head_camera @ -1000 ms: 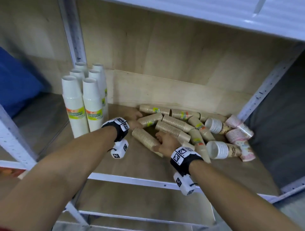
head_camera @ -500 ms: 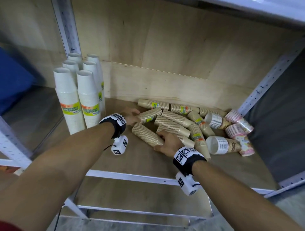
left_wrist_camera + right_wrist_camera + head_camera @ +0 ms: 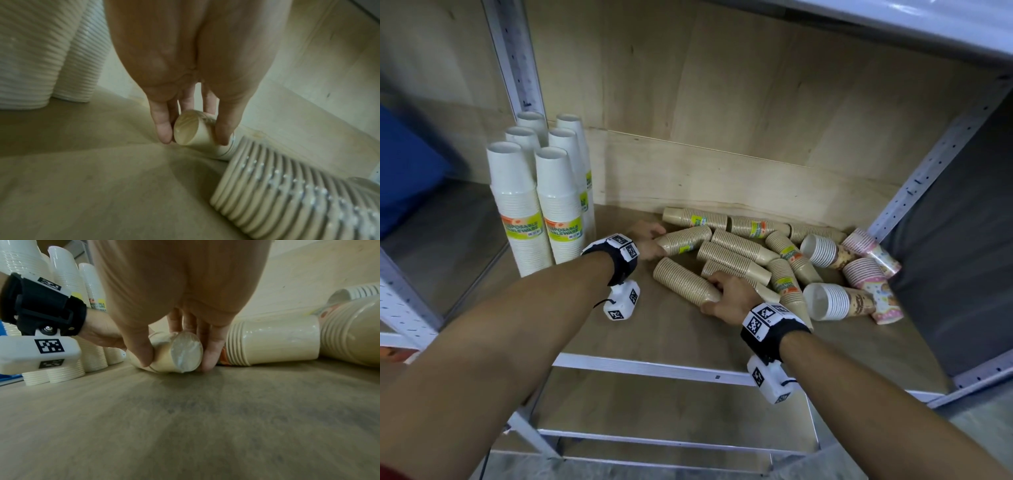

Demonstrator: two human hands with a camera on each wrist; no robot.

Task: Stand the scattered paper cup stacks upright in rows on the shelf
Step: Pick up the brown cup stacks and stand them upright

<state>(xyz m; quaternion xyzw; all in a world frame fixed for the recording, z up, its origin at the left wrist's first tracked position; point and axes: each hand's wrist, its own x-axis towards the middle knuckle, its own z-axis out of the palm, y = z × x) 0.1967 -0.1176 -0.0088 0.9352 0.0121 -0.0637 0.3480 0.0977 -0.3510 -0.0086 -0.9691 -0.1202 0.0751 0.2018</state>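
Near the middle of the shelf (image 3: 619, 329), two kraft cup stacks lie on their sides at the left edge of a scattered pile (image 3: 774, 253). The left hand (image 3: 645, 236) has its fingers curled round the narrow end of the rear stack (image 3: 685, 238); the right hand (image 3: 732, 296) grips the narrow end of the front stack (image 3: 685, 281). Six white stacks (image 3: 541, 192) stand upright in rows at the shelf's back left corner. Patterned stacks (image 3: 866, 274) lie toward the right edge.

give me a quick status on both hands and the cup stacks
Left hand grips the narrow end of one lying brown stack. Right hand grips another. Six white stacks upright. Rest of pile lying, nothing blocking.
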